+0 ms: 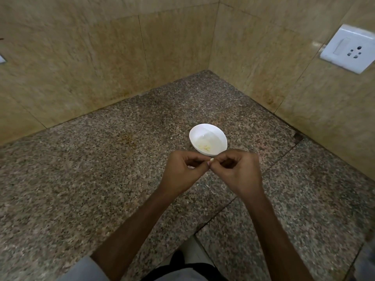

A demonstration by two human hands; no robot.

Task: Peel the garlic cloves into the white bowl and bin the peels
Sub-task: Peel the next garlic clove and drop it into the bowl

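A small garlic clove (211, 159) is held in the air between both hands, just in front of the white bowl (211, 128) and a little above the granite counter (101, 169). Only its pale tip shows between the fingertips. The left hand (183, 171) and the right hand (237, 171) are both curled, each pinching one end of the clove between thumb and forefinger. The clove looks very light and firm, and its papery skin is probably thin, brittle and clingy. A nail under a loose edge at the tip seems the best place to start, as bare garlic gets slippery. A few pale yellow pieces (205, 147) lie in the bowl. A white switch-and-socket plate (349, 48) sits on the right wall. No brand, label or writing can be read anywhere.
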